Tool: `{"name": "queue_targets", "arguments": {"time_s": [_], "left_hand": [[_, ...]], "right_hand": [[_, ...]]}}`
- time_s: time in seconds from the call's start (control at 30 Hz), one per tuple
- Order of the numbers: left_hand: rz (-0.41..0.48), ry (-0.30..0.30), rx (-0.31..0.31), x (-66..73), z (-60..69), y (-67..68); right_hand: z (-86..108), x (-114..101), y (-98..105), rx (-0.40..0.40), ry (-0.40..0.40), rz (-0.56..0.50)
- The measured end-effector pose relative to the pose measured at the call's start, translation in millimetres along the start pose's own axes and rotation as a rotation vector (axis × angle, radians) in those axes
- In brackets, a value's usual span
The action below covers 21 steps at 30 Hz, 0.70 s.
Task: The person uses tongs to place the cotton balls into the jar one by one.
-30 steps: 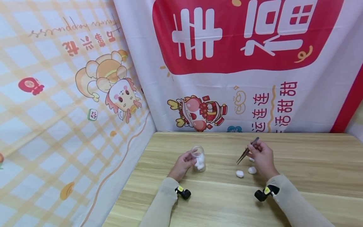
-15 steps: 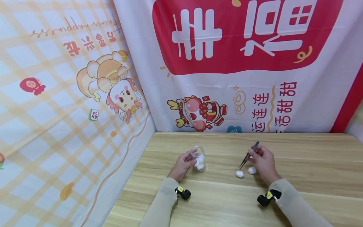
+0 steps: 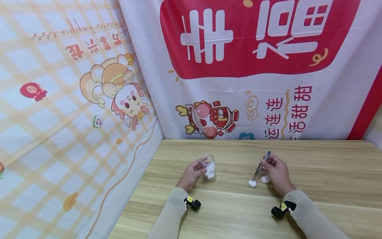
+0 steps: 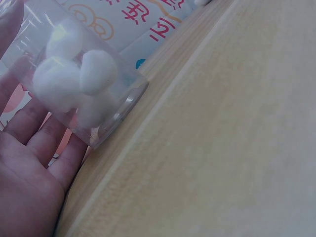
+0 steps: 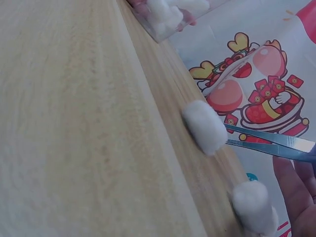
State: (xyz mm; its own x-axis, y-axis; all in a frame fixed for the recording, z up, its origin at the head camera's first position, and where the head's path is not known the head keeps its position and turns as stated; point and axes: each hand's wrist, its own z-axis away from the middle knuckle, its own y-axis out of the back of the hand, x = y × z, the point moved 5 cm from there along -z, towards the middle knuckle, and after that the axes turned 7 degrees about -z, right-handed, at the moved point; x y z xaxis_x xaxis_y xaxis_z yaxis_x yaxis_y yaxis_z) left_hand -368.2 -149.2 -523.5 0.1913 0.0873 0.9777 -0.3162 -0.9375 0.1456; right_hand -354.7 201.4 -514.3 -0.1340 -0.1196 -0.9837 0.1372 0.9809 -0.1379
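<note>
My left hand (image 3: 191, 174) grips a clear jar (image 3: 212, 176) that has no lid in view. Several white cotton balls (image 4: 57, 81) lie inside it, seen through its wall in the left wrist view. In my right hand (image 3: 278, 173) a pair of metal tweezers (image 3: 259, 171) is pinched, pointing down and left. Their tips meet the near cotton ball (image 5: 205, 127) on the table; in the right wrist view the two tips stand slightly apart at its side. A second cotton ball (image 3: 265, 179) lies just right of it, close under the right hand.
The wood-grain table (image 3: 232, 212) runs back to a printed cloth (image 3: 256, 126) hanging behind it. A checked cloth (image 3: 59, 139) covers the left side. A small black camera sits on each wrist.
The tweezers have come down and their tips now reach the near cotton ball. A third cotton ball, seen earlier beside the right hand, is now out of sight in the head view. The left hand keeps still.
</note>
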Motion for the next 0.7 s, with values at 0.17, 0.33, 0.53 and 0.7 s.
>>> {"name": "queue_targets", "arguments": {"time_s": [0.17,0.33,0.53,0.7], "left_hand": [[0.009,0.001,-0.005,0.0,-0.3,-0.4],[0.012,0.002,-0.009,-1.4,-1.0,0.1],[0.008,0.014,-0.008,-1.1,-0.5,-0.1],[0.006,0.002,-0.003,2.5,0.9,-1.2]], "right_hand": [[0.7,0.7,-1.1,-0.009,0.023,0.02],[1.6,0.4,-2.5,-0.012,0.014,0.072],[2.0,-0.4,-4.3,-0.008,0.004,0.085],[1.5,-1.2,-4.1,-0.005,-0.027,0.106]]}}
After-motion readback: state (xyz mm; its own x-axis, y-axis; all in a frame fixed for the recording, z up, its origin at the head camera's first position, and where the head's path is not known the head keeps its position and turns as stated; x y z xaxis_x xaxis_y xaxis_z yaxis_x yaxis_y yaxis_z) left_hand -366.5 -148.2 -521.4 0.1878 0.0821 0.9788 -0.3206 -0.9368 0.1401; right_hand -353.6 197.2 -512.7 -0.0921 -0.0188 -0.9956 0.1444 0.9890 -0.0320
